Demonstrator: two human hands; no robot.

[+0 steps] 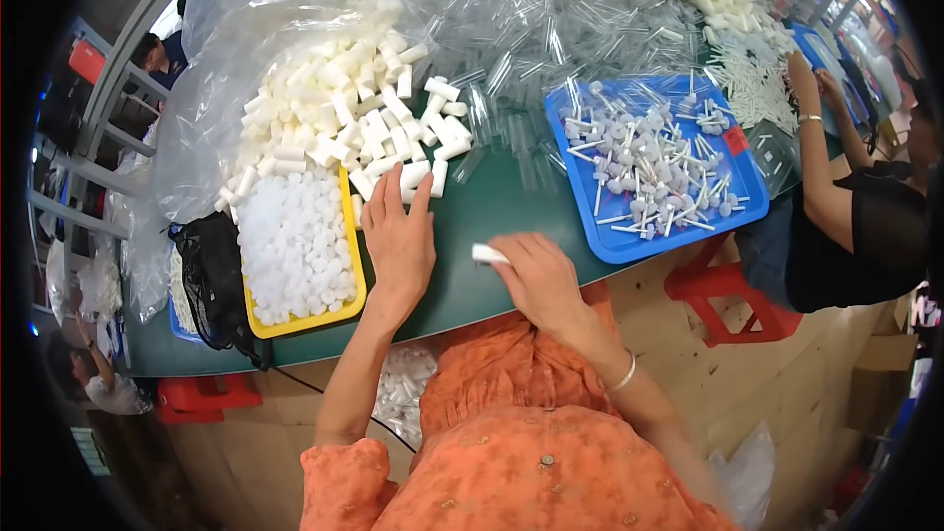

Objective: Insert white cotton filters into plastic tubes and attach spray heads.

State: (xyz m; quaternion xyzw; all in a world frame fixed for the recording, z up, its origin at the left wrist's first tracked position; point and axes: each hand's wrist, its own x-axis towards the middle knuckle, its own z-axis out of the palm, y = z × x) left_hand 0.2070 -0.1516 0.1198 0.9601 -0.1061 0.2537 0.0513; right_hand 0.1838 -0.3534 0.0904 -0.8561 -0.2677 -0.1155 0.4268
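My left hand stretches its fingers toward the near edge of a pile of white foam-like cylinders. Its fingertips reach the closest pieces, and whether they touch them I cannot tell. To the right, my right hand pinches one short white cylinder just above the green tabletop. A yellow tray heaped with small white round pieces lies beside my left hand. Past my right hand is a blue tray of white sticks with pale round heads.
Clear plastic tubes pile up across the table's back. A clear plastic bag drapes at the left, near a black mesh bag. At the right, a co-worker sits by a red stool and white sticks.
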